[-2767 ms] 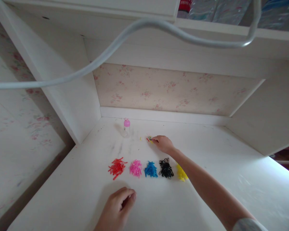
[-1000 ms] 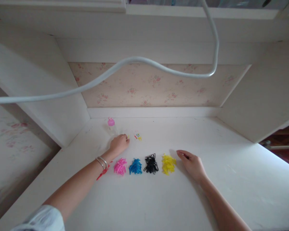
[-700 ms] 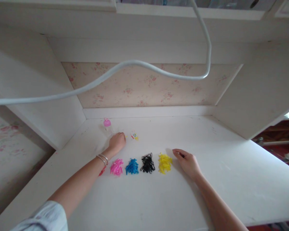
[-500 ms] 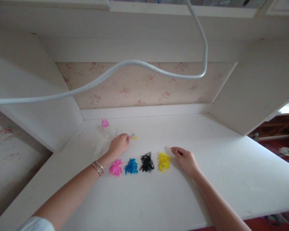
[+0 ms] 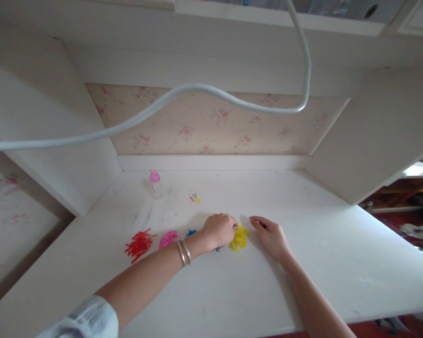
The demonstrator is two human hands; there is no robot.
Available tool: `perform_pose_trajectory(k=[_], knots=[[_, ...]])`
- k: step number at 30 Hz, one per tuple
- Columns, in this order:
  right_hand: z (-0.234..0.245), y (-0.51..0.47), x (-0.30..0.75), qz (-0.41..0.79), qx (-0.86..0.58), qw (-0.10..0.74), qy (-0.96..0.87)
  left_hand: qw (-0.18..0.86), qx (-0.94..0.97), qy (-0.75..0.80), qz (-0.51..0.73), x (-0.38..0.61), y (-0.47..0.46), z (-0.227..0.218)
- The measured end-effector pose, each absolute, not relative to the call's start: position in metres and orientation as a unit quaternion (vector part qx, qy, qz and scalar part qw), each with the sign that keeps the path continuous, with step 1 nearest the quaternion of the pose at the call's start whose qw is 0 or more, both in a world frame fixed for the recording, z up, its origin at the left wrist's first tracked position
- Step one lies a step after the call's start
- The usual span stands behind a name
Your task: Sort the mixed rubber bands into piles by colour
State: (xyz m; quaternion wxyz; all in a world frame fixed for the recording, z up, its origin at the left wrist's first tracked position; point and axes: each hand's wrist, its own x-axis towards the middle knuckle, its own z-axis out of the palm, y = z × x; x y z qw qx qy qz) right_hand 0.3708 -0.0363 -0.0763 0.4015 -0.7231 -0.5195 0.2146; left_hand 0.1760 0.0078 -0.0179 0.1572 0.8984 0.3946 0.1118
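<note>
My left hand (image 5: 218,230), two silver bangles on its wrist, reaches across the row of rubber bands. Its fingers are closed at the left edge of the yellow rubber bands (image 5: 239,238); what they pinch, if anything, is hidden. Under this hand the black rubber bands (image 5: 216,249) are mostly covered. Blue rubber bands (image 5: 191,232) peek out behind the wrist, beside pink rubber bands (image 5: 168,238) and red rubber bands (image 5: 139,245) farther left. My right hand (image 5: 270,234) rests on the table just right of the yellow pile, fingers curled together, their contents not visible.
A clear bottle with a pink top (image 5: 156,184) stands at the back left of the white table (image 5: 338,244). Behind the row lies a small group of mixed-colour bands (image 5: 195,198). A white cable (image 5: 197,88) crosses high in front. Side panels flank the table.
My left hand has moved right and nearer, from the small mixed group to the yellow pile. The red pile has come into view, while the black pile is now mostly covered. My right hand stays put.
</note>
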Motion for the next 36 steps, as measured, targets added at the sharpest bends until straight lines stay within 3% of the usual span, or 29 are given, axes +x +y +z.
perform_pose_trajectory(k=[12,16,23,36], knots=[[-0.077,-0.036,0.372,0.223,-0.723,0.381,-0.530,0.203,0.864,0.421,0.184,0.083,-0.023,0.018],[-0.075,-0.030,0.371,0.229,-0.728,0.364,-0.533,0.294,0.782,0.488,0.251,0.027,-0.059,0.005],[-0.043,0.002,0.325,0.169,-0.699,0.203,-0.665,0.368,0.629,0.609,0.314,-0.030,-0.102,-0.050],[-0.039,0.082,0.218,0.110,-0.687,0.059,-0.716,0.395,0.635,0.578,0.326,-0.032,-0.104,-0.055]])
